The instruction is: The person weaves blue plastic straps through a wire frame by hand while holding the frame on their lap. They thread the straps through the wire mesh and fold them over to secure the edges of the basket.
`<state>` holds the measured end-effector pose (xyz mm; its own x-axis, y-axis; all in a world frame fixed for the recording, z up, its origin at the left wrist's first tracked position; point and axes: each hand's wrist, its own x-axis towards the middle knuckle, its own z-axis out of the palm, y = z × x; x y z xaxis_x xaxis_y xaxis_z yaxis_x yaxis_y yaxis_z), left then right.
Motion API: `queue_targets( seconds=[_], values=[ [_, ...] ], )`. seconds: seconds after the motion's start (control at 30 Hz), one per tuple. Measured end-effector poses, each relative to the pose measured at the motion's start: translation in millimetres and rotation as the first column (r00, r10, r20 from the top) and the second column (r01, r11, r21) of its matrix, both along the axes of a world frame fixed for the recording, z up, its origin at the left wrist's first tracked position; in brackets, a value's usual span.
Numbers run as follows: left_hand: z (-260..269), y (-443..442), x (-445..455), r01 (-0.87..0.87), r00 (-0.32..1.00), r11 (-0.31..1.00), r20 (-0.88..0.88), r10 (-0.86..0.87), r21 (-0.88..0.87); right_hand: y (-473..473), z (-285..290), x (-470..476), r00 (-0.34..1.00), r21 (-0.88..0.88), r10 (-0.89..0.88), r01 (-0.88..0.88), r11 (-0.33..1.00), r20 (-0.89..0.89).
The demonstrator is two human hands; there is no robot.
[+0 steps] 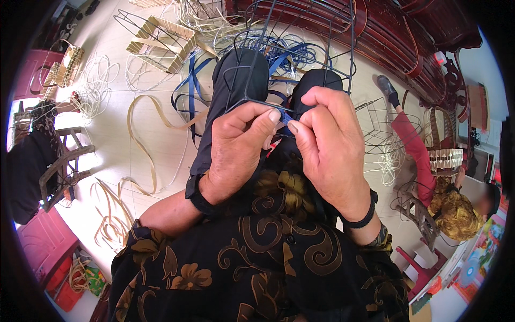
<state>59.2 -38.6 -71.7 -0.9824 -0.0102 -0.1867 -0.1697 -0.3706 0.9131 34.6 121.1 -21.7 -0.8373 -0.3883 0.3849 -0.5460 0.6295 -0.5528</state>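
A black wire basket frame (253, 68) rests over my knees, its near edge under my fingers. My left hand (241, 147) pinches a short piece of blue strip (285, 117) between thumb and forefinger beside that edge. From the other side, my right hand (334, 149) holds the same blue strip at its thumb tip, with the remaining fingers curled. Part of the strip is hidden by the fingers. Beyond my knees lies a tangle of blue strips and cord (289, 52) on the floor.
A partly woven beige basket (161, 44) stands at the upper left. Tan strapping (151, 161) curls across the tiled floor. A dark red wooden bench (382, 44) fills the upper right. Wire frames (382, 124) lie right of my knees. Other people sit on wooden chairs at both sides.
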Motion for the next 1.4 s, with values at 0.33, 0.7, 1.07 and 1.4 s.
queue_targets(
  seconds=[0.33, 0.7, 1.07, 1.4],
  values=[
    [4, -5, -4, 0.029, 0.993, 0.998, 0.114, -0.036, 0.059, 6, 11, -5, 0.993, 0.141, 0.118, -0.118, 0.983, 0.007],
    [2, -8, -4, 0.021, 0.992, 0.984, 0.115, -0.042, 0.178, 13, -22, -14, 0.921, 0.230, 0.228, -0.159, 0.960, -0.316],
    [-1, -9, -2, 0.040, 0.994, 0.980, 0.087, -0.058, 0.197, 11, -17, -19, 0.888, 0.282, 0.244, -0.138, 0.949, -0.389],
    [-4, -7, -1, 0.092, 0.996, 0.993, -0.022, -0.091, 0.075, 3, 6, -24, 0.955, 0.332, 0.208, -0.130, 0.934, -0.212]
  ],
)
